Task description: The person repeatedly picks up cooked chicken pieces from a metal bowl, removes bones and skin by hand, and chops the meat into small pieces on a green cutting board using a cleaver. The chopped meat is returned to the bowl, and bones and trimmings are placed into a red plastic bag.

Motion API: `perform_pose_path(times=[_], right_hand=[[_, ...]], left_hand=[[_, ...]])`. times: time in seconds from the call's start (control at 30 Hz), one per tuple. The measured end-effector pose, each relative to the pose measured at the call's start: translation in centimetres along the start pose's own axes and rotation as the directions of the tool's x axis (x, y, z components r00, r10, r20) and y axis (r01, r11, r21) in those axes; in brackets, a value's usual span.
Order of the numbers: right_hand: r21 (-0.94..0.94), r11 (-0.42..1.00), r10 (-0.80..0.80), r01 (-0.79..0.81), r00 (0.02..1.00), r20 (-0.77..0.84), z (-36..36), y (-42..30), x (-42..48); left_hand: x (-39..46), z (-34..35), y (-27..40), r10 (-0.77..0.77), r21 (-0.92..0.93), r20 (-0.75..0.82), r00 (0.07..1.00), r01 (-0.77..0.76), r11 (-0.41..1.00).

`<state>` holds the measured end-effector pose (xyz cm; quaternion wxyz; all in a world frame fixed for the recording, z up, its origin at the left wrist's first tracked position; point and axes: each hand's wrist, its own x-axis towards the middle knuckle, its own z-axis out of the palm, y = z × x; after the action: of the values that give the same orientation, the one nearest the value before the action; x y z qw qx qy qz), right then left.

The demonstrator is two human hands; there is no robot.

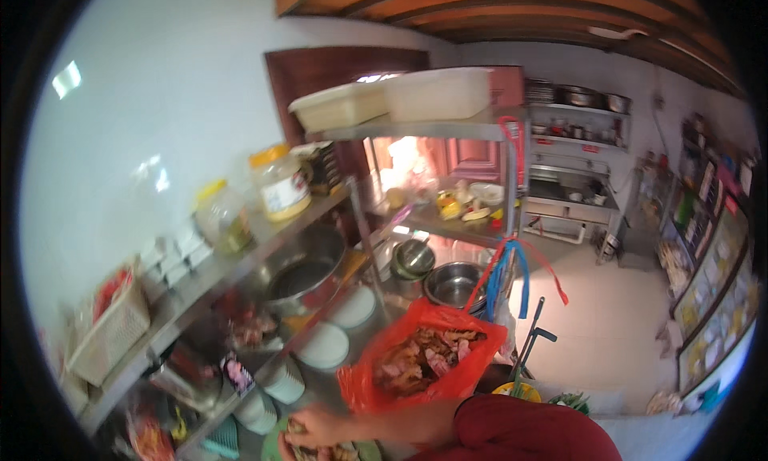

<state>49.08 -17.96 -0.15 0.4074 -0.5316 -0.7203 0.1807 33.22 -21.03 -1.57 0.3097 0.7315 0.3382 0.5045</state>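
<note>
My right hand (pixel 315 428), below a maroon sleeve, reaches across the bottom of the head view to a green plate (pixel 270 446). Its fingers curl around a piece of food (pixel 295 426) over the plate; blur hides the exact grip. More chopped food pieces (pixel 342 452), seemingly meat, lie on the plate under the hand. My left hand is out of view. Just beyond my forearm, a red plastic bag (pixel 360 380) lies spread wide, with chopped cooked meat (pixel 423 359) inside.
White plates (pixel 323 345) and stacked bowls (pixel 283 382) line the steel counter. A steel shelf (pixel 228 269) on the left holds jars (pixel 279 185) and a white basket (pixel 114 335). Metal basins (pixel 456 286) stand behind the bag. A yellow container (pixel 517 391) is beside my sleeve.
</note>
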Motion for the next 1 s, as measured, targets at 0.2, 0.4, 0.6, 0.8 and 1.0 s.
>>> perform_pose_path(times=[0.2,0.4,0.6,0.8,1.0], right_hand=[[0.323,0.943,0.082,-0.074,0.997,-0.013,-4.1,-1.6,-1.3],[0.349,0.936,-0.011,0.041,0.996,-0.089,-6.5,-4.6,-0.2],[0.359,0.932,-0.008,0.042,0.995,-0.098,-8.5,-8.3,0.0],[0.383,0.923,-0.014,0.035,0.998,-0.057,-8.9,-9.6,0.5],[0.300,0.945,-0.114,0.129,0.991,-0.069,-8.3,-10.2,0.9]], left_hand=[[2.1,-1.9,2.4,0.098,0.181,0.207,0.973,-0.137,0.974],[3.5,-3.5,5.7,0.344,0.217,0.236,0.909,-0.395,0.893],[3.5,-5.4,8.2,0.380,0.172,0.218,0.899,-0.418,0.892],[3.3,-5.1,7.1,0.391,-0.022,0.164,0.906,-0.393,0.919],[1.5,-4.7,6.0,0.336,-0.179,0.087,0.938,-0.317,0.931]])
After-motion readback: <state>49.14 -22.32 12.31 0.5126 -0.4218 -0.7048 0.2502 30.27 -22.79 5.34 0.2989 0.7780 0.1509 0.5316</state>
